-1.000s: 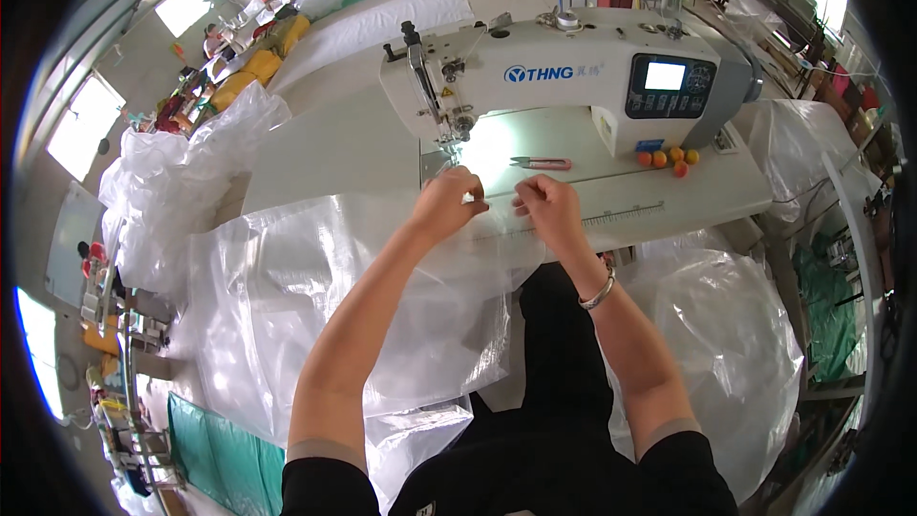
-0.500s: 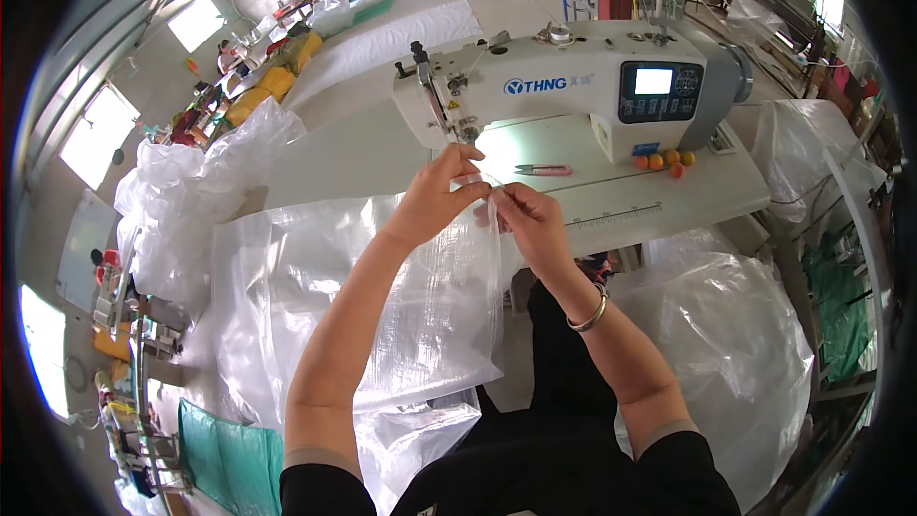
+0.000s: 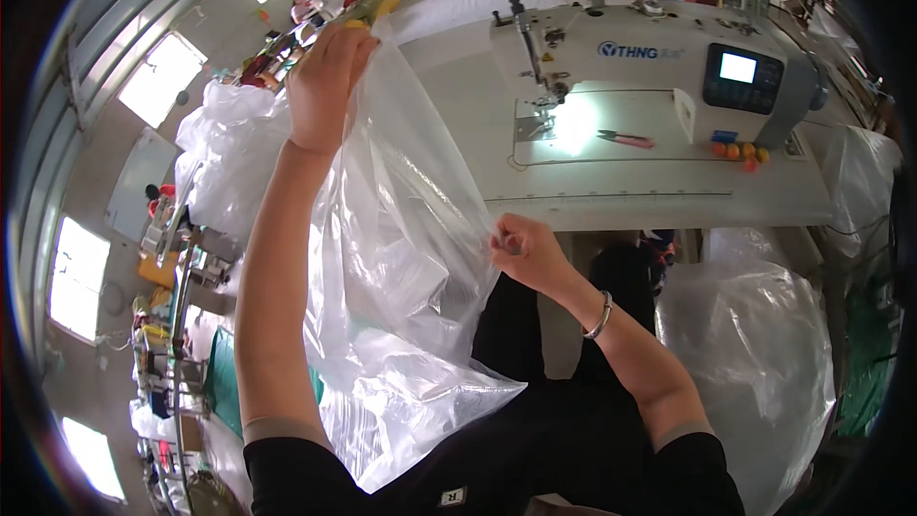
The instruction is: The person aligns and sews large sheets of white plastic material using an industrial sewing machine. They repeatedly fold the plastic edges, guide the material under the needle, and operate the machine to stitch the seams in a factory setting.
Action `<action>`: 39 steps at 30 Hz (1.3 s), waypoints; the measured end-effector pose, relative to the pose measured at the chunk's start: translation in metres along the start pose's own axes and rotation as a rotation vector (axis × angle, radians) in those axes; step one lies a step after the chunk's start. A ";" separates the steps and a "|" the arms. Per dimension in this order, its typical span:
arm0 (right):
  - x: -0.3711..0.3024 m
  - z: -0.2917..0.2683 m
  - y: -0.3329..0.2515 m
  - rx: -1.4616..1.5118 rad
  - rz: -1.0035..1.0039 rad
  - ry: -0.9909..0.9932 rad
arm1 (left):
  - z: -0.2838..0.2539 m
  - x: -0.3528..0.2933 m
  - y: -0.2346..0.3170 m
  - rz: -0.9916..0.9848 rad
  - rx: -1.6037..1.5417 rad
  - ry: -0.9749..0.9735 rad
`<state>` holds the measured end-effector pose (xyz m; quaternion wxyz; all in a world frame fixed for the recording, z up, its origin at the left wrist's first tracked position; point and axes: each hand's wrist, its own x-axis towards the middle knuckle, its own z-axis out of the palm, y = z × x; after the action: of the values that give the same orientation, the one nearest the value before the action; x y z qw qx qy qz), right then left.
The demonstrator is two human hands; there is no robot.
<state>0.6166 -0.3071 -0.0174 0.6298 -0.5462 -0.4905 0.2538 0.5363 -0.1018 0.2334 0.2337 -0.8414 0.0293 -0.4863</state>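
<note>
A large clear plastic sheet (image 3: pixel 401 201) hangs between my two hands and drapes down over my lap. My left hand (image 3: pixel 330 81), raised at the far left, is closed on its upper corner. Lower and nearer to me, my right hand (image 3: pixel 533 253) has its fingers curled in a pinch at the sheet's right edge. To the right of the sheet stands a white sewing machine (image 3: pixel 630 57), its lamp lit over the needle area. Small pink-handled thread snips (image 3: pixel 626 139) lie on the machine table (image 3: pixel 611 186).
Several small orange and red balls (image 3: pixel 745 153) rest by the machine's base. A heap of clear plastic (image 3: pixel 229 153) is at the left, and another pile (image 3: pixel 750 354) fills the lower right. Green sheeting (image 3: pixel 223 382) lies at the lower left. A distant person (image 3: pixel 304 8) is at the back.
My hands have parted from beside the needle area. The left swung up and left, lifting the sheet's corner; the right came down toward me. The sheet is off the table front, and the view has shifted.
</note>
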 end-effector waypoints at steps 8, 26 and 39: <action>-0.008 0.042 -0.048 0.046 0.090 0.016 | -0.015 0.009 -0.021 0.041 0.139 0.168; -0.050 0.003 -0.036 -0.006 -0.122 0.353 | 0.039 -0.001 -0.003 -0.023 0.116 0.210; -0.012 0.021 -0.006 -0.605 -0.297 0.573 | -0.010 0.012 0.033 -0.060 -0.095 0.221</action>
<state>0.5916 -0.3102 -0.0172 0.5818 -0.6779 -0.4213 -0.1563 0.5399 -0.1383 0.2340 0.1742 -0.7935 0.0524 -0.5808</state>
